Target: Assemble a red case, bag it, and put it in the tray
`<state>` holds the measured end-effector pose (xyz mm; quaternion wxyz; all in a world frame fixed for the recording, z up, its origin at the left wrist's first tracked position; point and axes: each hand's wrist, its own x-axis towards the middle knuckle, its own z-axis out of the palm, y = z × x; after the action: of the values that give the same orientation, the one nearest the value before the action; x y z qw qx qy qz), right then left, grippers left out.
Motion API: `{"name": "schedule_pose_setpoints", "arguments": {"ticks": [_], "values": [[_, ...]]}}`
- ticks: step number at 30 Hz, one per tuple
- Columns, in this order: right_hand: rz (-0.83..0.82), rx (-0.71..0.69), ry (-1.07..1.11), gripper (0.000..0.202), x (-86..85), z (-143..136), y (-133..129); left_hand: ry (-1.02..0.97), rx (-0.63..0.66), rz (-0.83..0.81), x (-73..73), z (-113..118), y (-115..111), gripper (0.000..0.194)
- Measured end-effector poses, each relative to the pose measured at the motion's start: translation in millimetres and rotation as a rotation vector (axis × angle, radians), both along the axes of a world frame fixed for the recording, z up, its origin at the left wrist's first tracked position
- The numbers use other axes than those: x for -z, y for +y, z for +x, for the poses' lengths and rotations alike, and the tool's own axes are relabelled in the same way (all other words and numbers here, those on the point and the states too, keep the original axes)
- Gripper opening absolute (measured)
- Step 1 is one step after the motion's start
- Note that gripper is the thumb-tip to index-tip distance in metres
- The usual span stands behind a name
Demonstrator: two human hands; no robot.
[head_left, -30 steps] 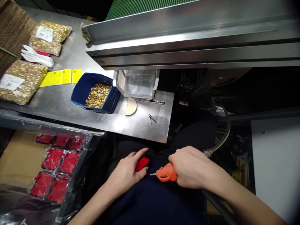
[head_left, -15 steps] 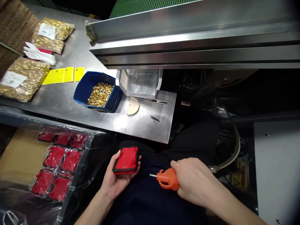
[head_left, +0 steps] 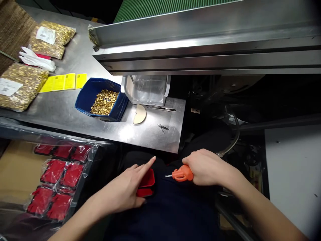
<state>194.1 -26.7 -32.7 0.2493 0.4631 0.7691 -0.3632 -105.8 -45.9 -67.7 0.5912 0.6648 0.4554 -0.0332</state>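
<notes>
My left hand (head_left: 131, 184) is turned back-up around a small red plastic case (head_left: 147, 180), its index finger stretched out along the top. Most of the case is hidden by the hand; its red inner faces show on the right side. In my right hand (head_left: 204, 167) is an orange air blow gun (head_left: 183, 173), gripped in a fist. Its thin metal nozzle points left toward the case, with a gap between them. Both hands are above my lap, in front of the metal table's edge.
On the metal table (head_left: 105, 132) stand a blue bin (head_left: 82, 98) of small brass parts, a clear-fronted tray (head_left: 149, 88), a beige half-disc (head_left: 139, 114) and nail clippers (head_left: 163, 126). A plastic-lined box (head_left: 15, 167) at left holds several bagged red pieces (head_left: 52, 170). A hose (head_left: 234, 139) trails behind the gun.
My left hand has rolled over, from palm-up under the case to back-up, tilting the case. The blow gun has risen slightly, and its nozzle stays pointed left.
</notes>
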Motion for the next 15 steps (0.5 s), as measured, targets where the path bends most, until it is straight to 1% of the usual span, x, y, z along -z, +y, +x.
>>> {"name": "schedule_pose_setpoints", "arguments": {"ticks": [2, 5, 7, 9, 10, 11, 12, 13, 15], "values": [[-0.016, -0.029, -0.006, 0.006, -7.4, -10, 8, 0.023, 0.038, 0.136, 6.8, 12, -9, 0.112], [-0.041, -0.076, -0.009, 0.011, -15.4, -26, 19, 0.006, 0.132, 0.223, 20.0, 18, -18, 0.110], [-0.052, -0.073, -0.048, 0.012, -16.2, -29, 24, -0.029, 0.147, 0.230, 26.0, 13, -19, 0.104], [-0.051, -0.043, -0.094, 0.008, -13.3, -23, 24, -0.073, 0.112, 0.189, 29.0, 1, -21, 0.100], [-0.029, -0.030, -0.100, 0.006, -10.8, -17, 23, -0.093, 0.057, 0.153, 29.9, -6, -22, 0.098], [0.013, -0.018, -0.084, 0.005, -7.8, -8, 21, -0.115, -0.027, 0.100, 30.6, -13, -23, 0.096], [0.081, -0.009, -0.051, 0.008, -4.2, 2, 20, -0.145, -0.146, 0.023, 31.2, -18, -25, 0.092], [0.174, -0.005, -0.013, 0.014, -0.2, 13, 20, -0.192, -0.291, -0.075, 31.9, -22, -27, 0.088], [0.395, -0.003, 0.025, 0.024, 10.0, 37, 25, -0.347, -0.614, -0.339, 33.1, -23, -31, 0.081]]}}
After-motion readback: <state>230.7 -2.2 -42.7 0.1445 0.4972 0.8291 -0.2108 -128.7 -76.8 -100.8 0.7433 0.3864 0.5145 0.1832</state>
